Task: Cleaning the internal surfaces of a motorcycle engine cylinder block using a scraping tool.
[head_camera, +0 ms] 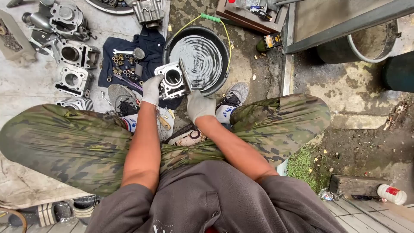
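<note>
My left hand [151,89], in a grey-white glove, grips the left side of a metal engine cylinder block [172,80] with a round bore. My right hand [199,106], also gloved, is closed around the handle of a thin flat blade-like tool [185,77] whose tip rests against the right face of the cylinder. Both are held just above the near rim of a black basin [197,32] filled with rippling liquid. My knees in camouflage trousers spread to either side below.
Several other cylinder blocks and engine parts [71,54] lie at the left. A dark blue cloth [146,45] carries wrenches, bolts and small parts. A wooden tray [250,17], a small bottle [269,42] and a metal bucket [366,43] sit at the upper right.
</note>
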